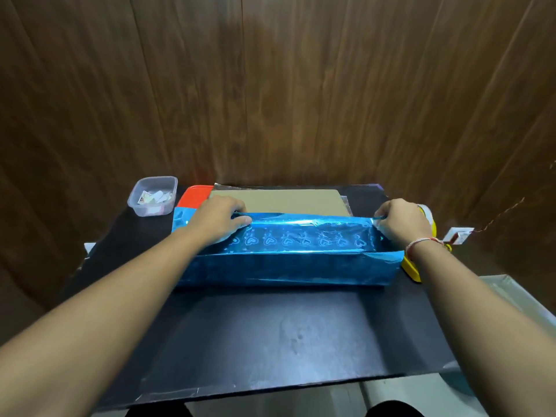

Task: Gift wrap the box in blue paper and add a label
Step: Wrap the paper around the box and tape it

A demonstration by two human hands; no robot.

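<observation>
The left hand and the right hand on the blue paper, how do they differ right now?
The left hand lies broadly over the blue paper at the box's left end, thumb along the raised edge; the right hand pinches that edge at the right end. The right wrist wears a thread bracelet; the left wrist is bare. Both hold the same far edge of the paper, pulled over the box top.

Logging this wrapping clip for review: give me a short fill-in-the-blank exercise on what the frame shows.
1. Both hands, the left hand and the right hand, grip the far edge of the shiny ____ wrapping paper.
2. The paper's top face is printed with a row of ____ shapes.
3. The clear plastic container of small labels stands at the far ____ corner of the black mat.
4. A thread bracelet circles the ____ wrist.

Missing words: blue; heart; left; right
</observation>
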